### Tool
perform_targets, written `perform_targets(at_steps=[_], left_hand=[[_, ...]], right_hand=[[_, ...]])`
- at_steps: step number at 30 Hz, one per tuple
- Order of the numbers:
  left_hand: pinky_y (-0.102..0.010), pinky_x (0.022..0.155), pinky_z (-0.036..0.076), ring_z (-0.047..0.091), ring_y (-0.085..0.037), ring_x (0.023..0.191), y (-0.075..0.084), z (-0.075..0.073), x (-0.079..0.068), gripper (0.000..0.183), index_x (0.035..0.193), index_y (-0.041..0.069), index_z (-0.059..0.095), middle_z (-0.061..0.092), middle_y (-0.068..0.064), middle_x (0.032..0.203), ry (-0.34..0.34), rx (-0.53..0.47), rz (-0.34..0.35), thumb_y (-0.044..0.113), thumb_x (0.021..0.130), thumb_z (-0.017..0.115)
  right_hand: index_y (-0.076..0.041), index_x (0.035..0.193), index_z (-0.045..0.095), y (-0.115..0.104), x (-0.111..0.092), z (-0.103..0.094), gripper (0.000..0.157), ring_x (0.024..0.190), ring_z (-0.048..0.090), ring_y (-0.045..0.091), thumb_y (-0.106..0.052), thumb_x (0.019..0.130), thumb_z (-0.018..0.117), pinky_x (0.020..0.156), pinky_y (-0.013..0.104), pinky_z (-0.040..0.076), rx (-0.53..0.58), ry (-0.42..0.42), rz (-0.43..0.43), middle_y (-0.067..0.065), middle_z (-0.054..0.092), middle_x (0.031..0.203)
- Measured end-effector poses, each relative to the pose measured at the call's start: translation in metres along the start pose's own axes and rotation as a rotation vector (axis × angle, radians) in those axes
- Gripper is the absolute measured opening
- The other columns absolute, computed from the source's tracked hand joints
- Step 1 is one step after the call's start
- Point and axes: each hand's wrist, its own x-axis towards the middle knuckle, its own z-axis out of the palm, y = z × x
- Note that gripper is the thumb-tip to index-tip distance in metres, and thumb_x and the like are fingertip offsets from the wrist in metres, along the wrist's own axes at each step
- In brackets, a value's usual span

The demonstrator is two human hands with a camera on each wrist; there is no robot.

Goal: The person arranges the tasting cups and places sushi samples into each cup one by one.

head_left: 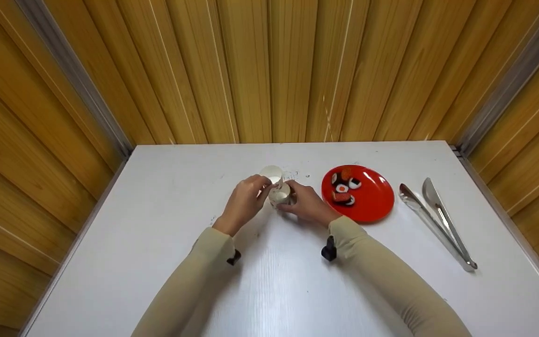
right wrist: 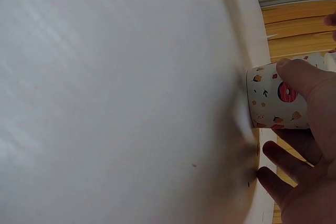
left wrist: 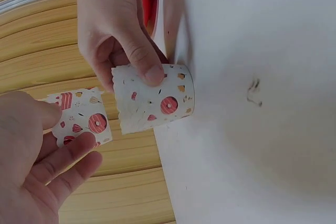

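My left hand (head_left: 245, 199) pinches a printed paper cup (left wrist: 86, 118) with a scalloped rim, decorated with red doughnuts and small motifs. In the head view that cup (head_left: 272, 172) sits just behind a second one. My right hand (head_left: 310, 203) grips this second paper cup (left wrist: 152, 98), with the thumb along its side and its base down at the tabletop. The right wrist view shows the right hand (right wrist: 315, 145) around the same cup (right wrist: 270, 98). Seen from the left wrist, the two rims face each other with a narrow gap between.
To the right lies a red plate (head_left: 372, 206) bearing several sushi pieces (head_left: 342, 188). Metal tongs (head_left: 438, 220) rest beyond it on the white table (head_left: 166, 224). Wood-patterned panels (head_left: 251, 70) stand behind the table and along both sides.
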Motion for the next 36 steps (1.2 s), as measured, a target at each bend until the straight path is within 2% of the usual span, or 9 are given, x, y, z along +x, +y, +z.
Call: perform_targets(at_steps=[6,15,22,36], left_hand=[[-0.035,0.071,0.058,0.070,-0.022,0.082,-0.013,-0.010,-0.005,0.003,0.097,0.002,0.071,0.073,-0.010,0.093,0.069,-0.016,-0.014,-0.001,0.095,0.070],[-0.033,0.074,0.059,0.070,-0.022,0.085,-0.040,-0.022,-0.016,0.006,0.097,0.002,0.073,0.074,-0.010,0.096,0.074,0.030,-0.118,-0.003,0.093,0.072],[-0.035,0.070,0.058,0.071,-0.023,0.082,-0.058,-0.030,-0.026,0.005,0.096,-0.001,0.073,0.074,-0.013,0.093,0.095,0.071,-0.160,-0.003,0.092,0.073],[-0.043,0.076,0.059,0.072,-0.029,0.087,-0.087,-0.048,-0.042,0.004,0.097,-0.004,0.073,0.074,-0.018,0.095,0.039,0.098,-0.320,-0.003,0.093,0.072]], right_hand=[[-0.010,0.141,0.056,0.000,0.000,0.000,0.063,0.120,0.061,0.023,-0.025,0.087,0.085,0.106,0.043,0.046,-0.013,0.002,-0.013,0.005,0.068,0.128],[-0.013,0.140,0.055,0.000,-0.001,-0.001,0.061,0.117,0.060,0.021,-0.028,0.088,0.084,0.105,0.043,0.047,-0.004,-0.005,0.001,0.003,0.067,0.125],[-0.013,0.139,0.056,0.000,-0.003,-0.001,0.059,0.115,0.060,0.019,-0.027,0.089,0.083,0.103,0.041,0.047,0.019,-0.008,-0.003,0.001,0.067,0.123],[-0.012,0.139,0.056,0.001,-0.003,-0.001,0.058,0.112,0.060,0.020,-0.024,0.089,0.083,0.101,0.040,0.048,0.023,-0.007,-0.021,0.003,0.068,0.122]])
